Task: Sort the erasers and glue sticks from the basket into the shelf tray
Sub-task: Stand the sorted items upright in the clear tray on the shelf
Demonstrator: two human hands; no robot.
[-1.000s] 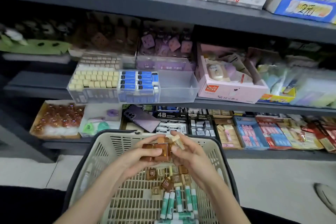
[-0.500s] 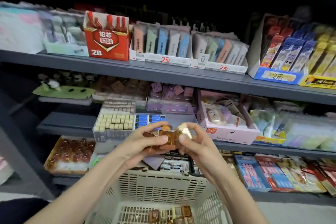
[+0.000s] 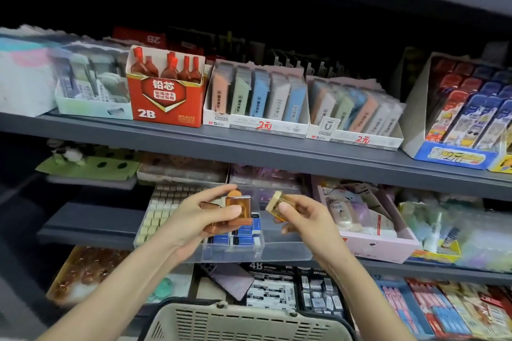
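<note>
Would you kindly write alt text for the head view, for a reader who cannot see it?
The left hand grips a cluster of amber-brown erasers and the right hand pinches a single eraser, both before a clear shelf tray. The tray holds cream erasers and blue erasers; a beige basket shows below.

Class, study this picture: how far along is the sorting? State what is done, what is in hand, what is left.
Done: cream erasers and blue erasers sit in the clear tray. In hand: the left hand holds several amber erasers; the right hand pinches a golden eraser by the tray. Left: placing these; no glue sticks show in the tray, and the basket shows only its rim.
</note>
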